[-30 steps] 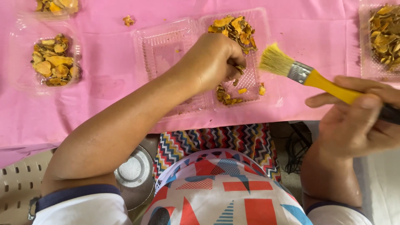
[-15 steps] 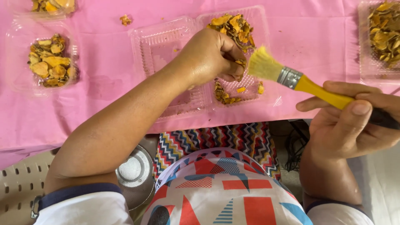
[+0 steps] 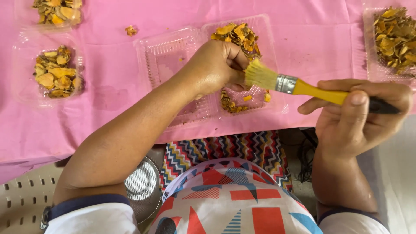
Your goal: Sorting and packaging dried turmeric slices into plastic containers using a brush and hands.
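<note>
My left hand (image 3: 216, 65) is closed over the open clear hinged container (image 3: 169, 56), pinching something small that the fingers hide. Dried yellow-orange slices (image 3: 240, 34) fill the container's right half. My right hand (image 3: 359, 112) grips a paintbrush (image 3: 303, 86) with a yellow handle, metal ferrule and pale bristles. The bristles touch my left hand's fingertips above the slices.
A pink cloth (image 3: 112, 95) covers the table. Clear containers of the same slices sit at the left (image 3: 54, 76), top left (image 3: 56, 11) and top right (image 3: 396, 37). One loose slice (image 3: 130, 30) lies on the cloth. A perforated chair seat (image 3: 21, 203) and a round metal lid (image 3: 141, 182) are below.
The brush has moved left until its bristles meet my left hand's fingers. My left hand has stayed over the container.
</note>
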